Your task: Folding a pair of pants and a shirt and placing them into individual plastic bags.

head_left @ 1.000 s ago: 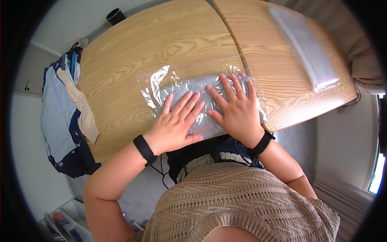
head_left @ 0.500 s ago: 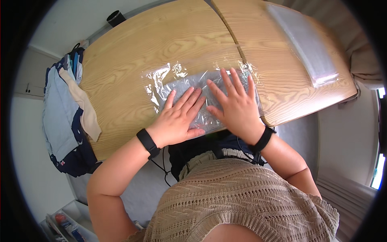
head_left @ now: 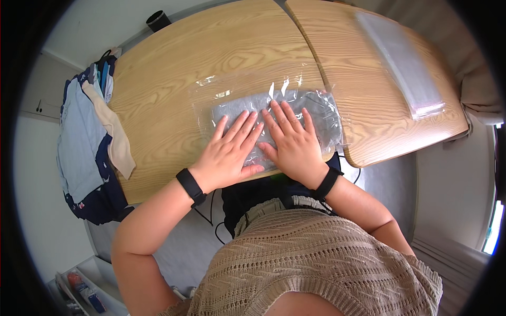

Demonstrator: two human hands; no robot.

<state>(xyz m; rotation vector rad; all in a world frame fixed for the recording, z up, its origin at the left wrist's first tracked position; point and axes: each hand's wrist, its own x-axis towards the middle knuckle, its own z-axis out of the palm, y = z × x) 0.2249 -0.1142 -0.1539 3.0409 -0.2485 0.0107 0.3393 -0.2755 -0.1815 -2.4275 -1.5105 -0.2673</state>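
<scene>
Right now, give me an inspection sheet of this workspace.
Surface: wooden table, two rounded tops butted together.
Job's things: grey folded cloth inside a clear plastic bag, lying flat.
Clutter: stack of clear bags; black cup.
Grip: left hand and right hand flat on the bag, fingers spread.
Cables: black cable below the table edge.
Surroundings: clothes pile at the table's left.
</scene>
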